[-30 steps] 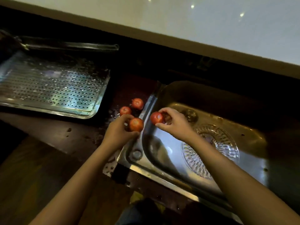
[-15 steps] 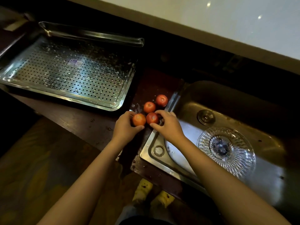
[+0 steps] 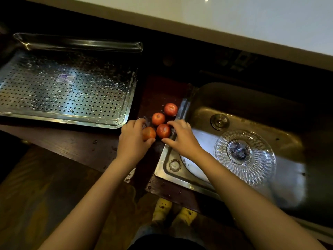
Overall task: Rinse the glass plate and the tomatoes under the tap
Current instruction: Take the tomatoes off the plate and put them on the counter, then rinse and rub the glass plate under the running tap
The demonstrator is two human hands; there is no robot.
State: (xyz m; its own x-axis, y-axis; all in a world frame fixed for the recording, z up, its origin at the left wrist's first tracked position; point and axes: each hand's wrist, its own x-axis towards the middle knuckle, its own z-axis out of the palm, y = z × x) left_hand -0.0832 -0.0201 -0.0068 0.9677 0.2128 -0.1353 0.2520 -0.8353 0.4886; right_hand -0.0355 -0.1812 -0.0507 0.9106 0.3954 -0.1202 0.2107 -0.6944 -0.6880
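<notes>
"Tomatoes [image 3: 158,118]: where are they lying?"
"Clustering on the worktop [image 3: 81,141], against the sink's [image 3: 180,177] left rim. Left hand [image 3: 132,141] is gripping one; right hand [image 3: 182,139] is curling round its neighbour. Plate [image 3: 245,156] is sitting rightward in the sink, nearer the right hand."

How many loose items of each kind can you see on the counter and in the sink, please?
Tomatoes: 4
Glass plate: 1
Perforated metal tray: 1
Total: 6
</notes>
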